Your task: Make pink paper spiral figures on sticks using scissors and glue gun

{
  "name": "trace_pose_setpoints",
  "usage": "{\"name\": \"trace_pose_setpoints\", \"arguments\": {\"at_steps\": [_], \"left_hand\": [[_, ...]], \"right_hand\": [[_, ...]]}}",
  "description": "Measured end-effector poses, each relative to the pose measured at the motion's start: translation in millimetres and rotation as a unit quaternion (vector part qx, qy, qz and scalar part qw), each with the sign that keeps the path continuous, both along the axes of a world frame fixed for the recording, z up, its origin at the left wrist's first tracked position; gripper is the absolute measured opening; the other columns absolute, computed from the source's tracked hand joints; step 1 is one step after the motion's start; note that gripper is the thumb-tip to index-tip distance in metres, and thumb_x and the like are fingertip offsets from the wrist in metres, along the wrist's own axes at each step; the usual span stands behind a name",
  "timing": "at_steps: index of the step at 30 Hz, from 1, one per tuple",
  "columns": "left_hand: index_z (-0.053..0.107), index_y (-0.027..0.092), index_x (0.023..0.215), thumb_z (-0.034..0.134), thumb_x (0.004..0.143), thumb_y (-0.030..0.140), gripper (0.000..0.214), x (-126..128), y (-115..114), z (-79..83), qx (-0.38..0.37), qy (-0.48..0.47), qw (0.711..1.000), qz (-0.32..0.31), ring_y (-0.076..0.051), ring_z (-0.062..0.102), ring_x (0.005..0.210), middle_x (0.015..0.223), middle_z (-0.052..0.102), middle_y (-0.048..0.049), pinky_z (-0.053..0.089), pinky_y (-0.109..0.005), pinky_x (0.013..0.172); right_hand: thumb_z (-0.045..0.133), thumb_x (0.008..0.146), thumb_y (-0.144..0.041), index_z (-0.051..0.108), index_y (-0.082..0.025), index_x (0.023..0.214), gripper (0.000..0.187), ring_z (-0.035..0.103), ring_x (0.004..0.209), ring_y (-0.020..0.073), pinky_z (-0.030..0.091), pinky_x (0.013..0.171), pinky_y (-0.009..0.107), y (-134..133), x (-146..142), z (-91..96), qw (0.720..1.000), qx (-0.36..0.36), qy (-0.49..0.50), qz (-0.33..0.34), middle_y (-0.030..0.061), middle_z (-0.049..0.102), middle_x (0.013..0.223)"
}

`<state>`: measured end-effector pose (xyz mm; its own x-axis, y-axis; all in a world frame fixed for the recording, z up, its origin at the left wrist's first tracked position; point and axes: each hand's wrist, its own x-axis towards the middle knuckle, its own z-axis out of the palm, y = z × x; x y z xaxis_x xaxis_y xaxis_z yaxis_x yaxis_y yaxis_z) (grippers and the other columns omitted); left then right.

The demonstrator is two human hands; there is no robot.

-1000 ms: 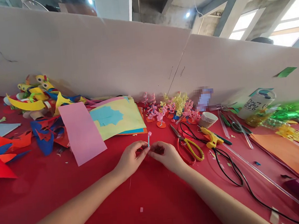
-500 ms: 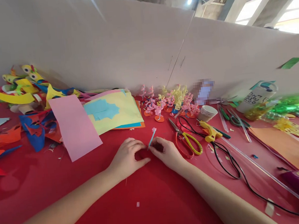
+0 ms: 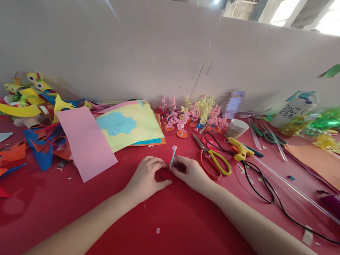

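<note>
My right hand [image 3: 189,173] pinches a thin light-blue paper stick [image 3: 172,157] between thumb and fingertips. The stick slants upward and carries a small pink piece at its top. Just left of it, my left hand [image 3: 148,175] is curved, with the thumb apart from the fingers and nothing visible between them. Its index fingertip comes close to the stick; whether it touches I cannot tell. Both hands are low over the red tabletop [image 3: 162,207]. Beyond them stand small pink and yellow curled-paper figures [image 3: 182,122] on round orange bases.
Red-and-yellow-handled scissors [image 3: 213,159] lie right of my right hand, beside a yellow glue gun [image 3: 239,149] with a black cord. A paper cup [image 3: 237,128] is behind. At left are a pink sheet [image 3: 87,144], stacked yellow paper [image 3: 135,134] and colourful paper crafts [image 3: 33,103].
The view has shifted very slightly. Both hands and the paper stick keep nearly the same pose.
</note>
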<state>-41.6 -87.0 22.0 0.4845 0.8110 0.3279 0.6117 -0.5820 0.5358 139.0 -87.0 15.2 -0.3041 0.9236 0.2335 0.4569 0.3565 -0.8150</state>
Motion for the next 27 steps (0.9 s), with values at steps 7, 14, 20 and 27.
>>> {"name": "trace_pose_setpoints", "arguments": {"at_steps": [7, 14, 20, 27], "left_hand": [[0.065, 0.018, 0.088, 0.077, 0.062, 0.033, 0.032, -0.1, 0.1, 0.0, 0.001, -0.007, 1.000, 0.003, -0.025, 0.056, 0.093, 0.094, 0.066, -0.0069, 0.047, -0.042, 0.083], [0.068, 0.023, 0.091, 0.065, 0.075, 0.034, 0.019, -0.2, 7.3, 5.3, -0.036, -0.119, 0.991, 0.046, -0.021, 0.062, 0.090, 0.092, 0.069, -0.0033, 0.049, -0.036, 0.084], [0.070, 0.022, 0.079, 0.065, 0.075, 0.026, 0.007, 6.9, 17.1, 0.5, -0.028, -0.172, 0.984, 0.045, -0.018, 0.064, 0.080, 0.082, 0.070, -0.0024, 0.051, -0.030, 0.078], [0.069, 0.021, 0.079, 0.063, 0.078, 0.025, 0.007, 8.7, 16.2, -3.5, 0.006, -0.159, 0.986, 0.038, -0.017, 0.064, 0.079, 0.082, 0.070, -0.0029, 0.051, -0.030, 0.076]], "right_hand": [[0.054, 0.075, -0.019, 0.058, -0.019, 0.076, 0.004, 0.055, 0.065, 0.0134, 0.042, 0.060, 0.022, -0.1, 0.3, -0.1, 1.000, -0.001, 0.007, 0.002, 0.0000, 0.061, 0.072], [0.052, 0.074, -0.017, 0.055, -0.019, 0.074, 0.004, 0.048, 0.058, 0.0113, 0.039, 0.055, 0.021, 1.4, -0.9, -1.7, 1.000, 0.006, 0.015, 0.017, -0.0029, 0.053, 0.064], [0.052, 0.072, -0.017, 0.053, -0.019, 0.072, 0.002, 0.048, 0.057, 0.0109, 0.039, 0.055, 0.020, 2.8, -1.9, -4.7, 0.999, 0.008, 0.030, 0.012, -0.0036, 0.052, 0.063], [0.053, 0.071, -0.018, 0.052, -0.019, 0.072, 0.002, 0.049, 0.055, 0.0107, 0.040, 0.054, 0.021, 3.0, -3.1, -6.0, 1.000, -0.010, 0.027, -0.002, -0.0037, 0.053, 0.062]]}}
